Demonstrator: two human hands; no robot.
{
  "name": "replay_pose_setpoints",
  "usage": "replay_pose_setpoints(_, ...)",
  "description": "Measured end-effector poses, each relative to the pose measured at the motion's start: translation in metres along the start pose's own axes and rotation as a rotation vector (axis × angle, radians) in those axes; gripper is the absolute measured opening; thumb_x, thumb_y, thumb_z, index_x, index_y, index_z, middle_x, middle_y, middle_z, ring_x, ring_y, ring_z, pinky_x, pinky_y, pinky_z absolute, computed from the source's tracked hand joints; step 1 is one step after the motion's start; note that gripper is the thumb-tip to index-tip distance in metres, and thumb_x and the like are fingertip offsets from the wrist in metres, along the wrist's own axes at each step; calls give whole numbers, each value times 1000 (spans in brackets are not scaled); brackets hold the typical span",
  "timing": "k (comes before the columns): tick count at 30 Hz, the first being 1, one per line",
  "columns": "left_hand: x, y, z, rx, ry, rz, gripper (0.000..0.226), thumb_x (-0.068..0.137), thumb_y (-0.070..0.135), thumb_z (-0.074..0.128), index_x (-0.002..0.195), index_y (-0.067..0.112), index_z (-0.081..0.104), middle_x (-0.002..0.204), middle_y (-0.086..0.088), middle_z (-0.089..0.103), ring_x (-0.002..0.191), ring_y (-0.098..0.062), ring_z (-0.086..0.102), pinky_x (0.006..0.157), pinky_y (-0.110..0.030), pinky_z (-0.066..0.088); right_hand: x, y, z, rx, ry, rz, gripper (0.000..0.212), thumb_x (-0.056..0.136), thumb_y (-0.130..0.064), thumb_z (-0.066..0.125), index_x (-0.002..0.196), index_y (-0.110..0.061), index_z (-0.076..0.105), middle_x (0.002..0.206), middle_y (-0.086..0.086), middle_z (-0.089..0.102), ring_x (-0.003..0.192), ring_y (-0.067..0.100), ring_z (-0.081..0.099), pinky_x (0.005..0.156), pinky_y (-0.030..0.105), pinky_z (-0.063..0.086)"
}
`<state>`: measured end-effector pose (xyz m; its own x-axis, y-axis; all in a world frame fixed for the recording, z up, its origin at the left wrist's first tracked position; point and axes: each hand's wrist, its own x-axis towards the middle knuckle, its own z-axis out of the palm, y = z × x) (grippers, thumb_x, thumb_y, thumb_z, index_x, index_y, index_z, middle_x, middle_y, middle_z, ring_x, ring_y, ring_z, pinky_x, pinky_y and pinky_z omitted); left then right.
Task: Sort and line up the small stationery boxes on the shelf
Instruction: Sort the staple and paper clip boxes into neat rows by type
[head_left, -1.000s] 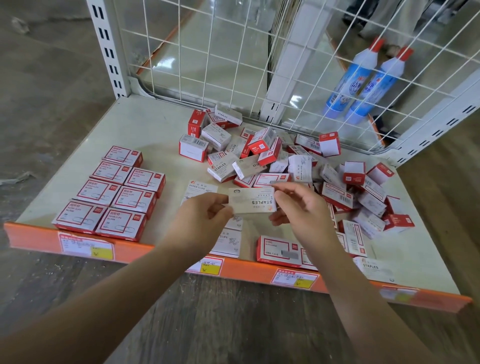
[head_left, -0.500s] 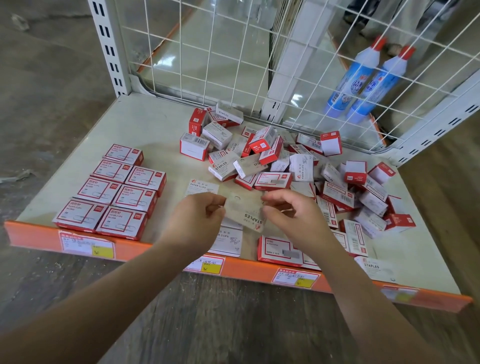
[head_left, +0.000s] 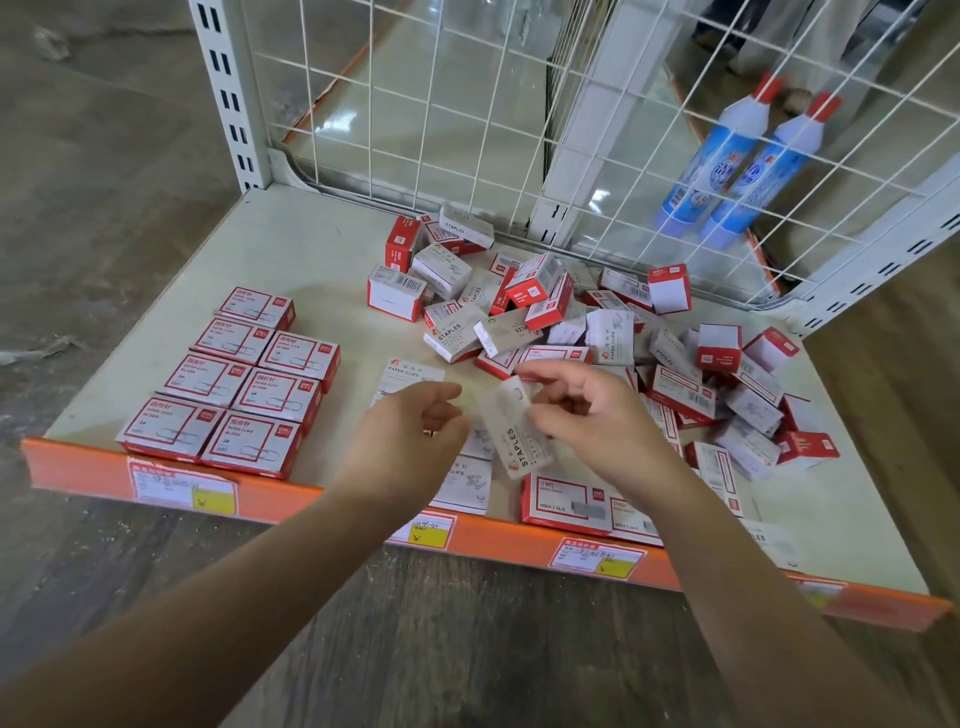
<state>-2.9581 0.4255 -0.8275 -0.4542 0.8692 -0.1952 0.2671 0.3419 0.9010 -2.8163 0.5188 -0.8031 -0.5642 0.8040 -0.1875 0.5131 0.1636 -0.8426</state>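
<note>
I'm pinching the staples box (head_left: 517, 434) by its far end in my right hand (head_left: 587, 415), long axis running near-far over the shelf (head_left: 156, 332), left hand (head_left: 410, 441) hanging loosely curled, holding nothing, just left.

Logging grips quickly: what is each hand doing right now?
Left hand: open, fingers loosely curled, holding nothing.
Right hand: pinching the staples box.

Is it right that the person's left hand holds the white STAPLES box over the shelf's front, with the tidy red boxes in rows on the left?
Not quite: the head view shows the right hand pinching the STAPLES box; the left hand holds nothing. The rest stands.
</note>
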Motion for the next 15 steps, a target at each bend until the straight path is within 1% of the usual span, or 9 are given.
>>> replay_pose_setpoints(2, 0, 0, 1, 14, 4, -13, 34, 91, 20, 56, 125, 16, 57, 94, 1, 67, 87, -13, 62, 77, -25, 48, 1, 0, -1, 62, 74, -23, 41, 84, -5, 58, 98, -44, 61, 83, 4, 62, 77, 12, 59, 71, 14, 47)
replay_pose_setpoints(3, 0, 0, 2, 30, -10, -25, 32, 92, 21, 55, 123, 16, 58, 95, -1, 68, 85, -14, 62, 74, -25, 47, 1, 0, -1, 90, 110, -31, 43, 84, -4, 58, 96, -45, 62, 80, 3, 59, 73, 12, 57, 72, 17, 47)
replay_pose_setpoints(6, -1, 3, 7, 80, -117, -60, 31, 93, 26, 52, 122, 17, 59, 109, 4, 66, 90, -12, 58, 80, -24, 47, 2, 0, 2, 154, 184, -11, 39, 84, -4, 57, 96, -40, 64, 79, 7, 57, 73, 15, 55, 75, 32, 52)
replay_pose_setpoints(7, -1, 4, 9, 63, -166, -70, 31, 94, 26, 51, 123, 18, 59, 109, 6, 65, 92, -12, 58, 82, -27, 49, 3, -1, 4, 175, 201, 6, 37, 84, -5, 58, 95, -39, 63, 81, 10, 59, 74, 16, 57, 75, 35, 52)
replay_pose_setpoints(8, -2, 5, 10, 25, -209, -77, 31, 94, 25, 50, 123, 19, 59, 104, 11, 65, 92, -15, 60, 82, -30, 50, 3, -1, 5, 199, 212, 21, 34, 84, -5, 58, 95, -37, 62, 84, 13, 60, 75, 16, 58, 75, 37, 52)
replay_pose_setpoints(10, -4, 7, 11, -53, -233, -90, 26, 94, 21, 50, 118, 21, 62, 91, 17, 64, 93, -21, 64, 79, -30, 52, 2, -2, 9, 239, 222, 41, 32, 85, -5, 57, 95, -35, 61, 90, 19, 61, 76, 17, 59, 75, 37, 52)
replay_pose_setpoints(11, -3, 6, 11, -79, -219, -94, 23, 94, 20, 51, 112, 22, 64, 90, 17, 65, 93, -21, 65, 78, -28, 53, 2, -2, 10, 249, 223, 49, 31, 85, -6, 57, 96, -35, 60, 92, 19, 61, 77, 18, 59, 75, 38, 51)
replay_pose_setpoints(13, -1, 5, 8, -121, -170, -93, 15, 93, 18, 52, 98, 24, 65, 92, 11, 67, 86, -16, 64, 73, -25, 51, 2, 0, 11, 257, 219, 69, 28, 85, -8, 58, 97, -34, 58, 93, 15, 63, 80, 17, 60, 75, 36, 52)
replay_pose_setpoints(15, 1, 4, 6, -159, -134, -92, 13, 93, 16, 53, 90, 25, 62, 86, 10, 67, 77, -8, 61, 67, -20, 49, 2, 1, 11, 258, 210, 87, 22, 86, -10, 59, 97, -29, 57, 92, 9, 63, 81, 13, 61, 73, 29, 53)
